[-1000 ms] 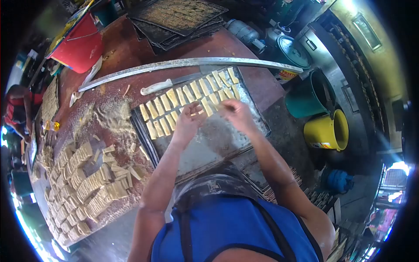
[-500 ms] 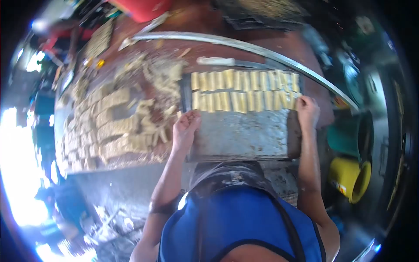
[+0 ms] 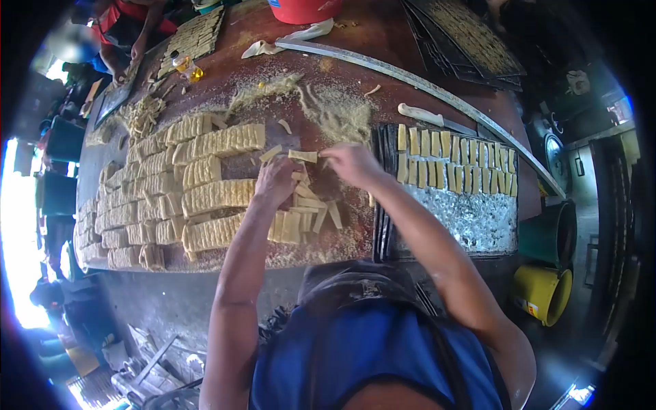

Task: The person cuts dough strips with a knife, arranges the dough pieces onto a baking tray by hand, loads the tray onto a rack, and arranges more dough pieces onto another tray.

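Note:
My left hand [image 3: 276,179] is over the loose dough strips at the right end of the piled rows, its fingers bent at a strip. Between my two hands lies a pale dough strip [image 3: 303,156]. My right hand [image 3: 352,164] has its fingertips pinched at that strip's right end; whether they grip it is hard to make out. Rows of stacked dough pieces [image 3: 219,196] spread over the left of the table. To the right, a metal tray [image 3: 465,222] carries two lines of strips along its far half.
A white-handled knife [image 3: 420,114] and a long metal bar [image 3: 410,83] lie beyond the tray. A red bucket [image 3: 305,9], a cloth [image 3: 294,37], an oil bottle [image 3: 186,67] and stacked trays [image 3: 437,51] stand farther back. Another person's hands [image 3: 130,61] are at upper left.
The view has turned left. Both my hands have left the tray and are now at the loose strips beside the piled rows.

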### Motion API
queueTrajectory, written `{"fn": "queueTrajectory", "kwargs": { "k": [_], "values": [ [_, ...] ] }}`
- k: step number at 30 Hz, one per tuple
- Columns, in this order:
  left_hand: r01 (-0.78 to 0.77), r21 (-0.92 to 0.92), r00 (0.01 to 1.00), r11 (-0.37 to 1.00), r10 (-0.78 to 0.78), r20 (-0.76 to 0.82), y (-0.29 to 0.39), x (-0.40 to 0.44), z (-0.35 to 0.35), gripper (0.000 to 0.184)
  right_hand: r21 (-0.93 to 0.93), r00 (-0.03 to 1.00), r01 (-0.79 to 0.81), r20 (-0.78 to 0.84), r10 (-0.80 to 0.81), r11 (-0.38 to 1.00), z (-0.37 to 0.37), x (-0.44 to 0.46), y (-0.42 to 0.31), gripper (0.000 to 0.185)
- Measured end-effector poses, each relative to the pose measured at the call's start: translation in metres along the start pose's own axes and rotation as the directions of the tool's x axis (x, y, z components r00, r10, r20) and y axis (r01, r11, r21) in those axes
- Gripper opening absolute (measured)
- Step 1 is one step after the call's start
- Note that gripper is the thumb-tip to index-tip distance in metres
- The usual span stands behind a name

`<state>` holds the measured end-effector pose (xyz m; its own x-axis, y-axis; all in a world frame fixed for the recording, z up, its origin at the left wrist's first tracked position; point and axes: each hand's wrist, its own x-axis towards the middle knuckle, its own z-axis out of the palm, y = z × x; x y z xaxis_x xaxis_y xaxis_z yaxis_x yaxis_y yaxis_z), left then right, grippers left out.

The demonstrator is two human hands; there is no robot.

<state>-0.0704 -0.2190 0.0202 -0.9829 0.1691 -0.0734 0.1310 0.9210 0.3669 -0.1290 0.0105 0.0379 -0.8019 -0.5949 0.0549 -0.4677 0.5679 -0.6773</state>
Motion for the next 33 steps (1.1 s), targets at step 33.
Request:
{"fn": "queueTrajectory", "kwargs": {
  "k": [33],
  "values": [
    [-0.385,-0.233,0.92,0.893,0.35,-0.177,0.223,-0.03,0.088,0.026,0.196,0.893,-0.215,-0.357,0.274,0.957,-0.052,-0.194,0.096,0.019]
  ]
}}
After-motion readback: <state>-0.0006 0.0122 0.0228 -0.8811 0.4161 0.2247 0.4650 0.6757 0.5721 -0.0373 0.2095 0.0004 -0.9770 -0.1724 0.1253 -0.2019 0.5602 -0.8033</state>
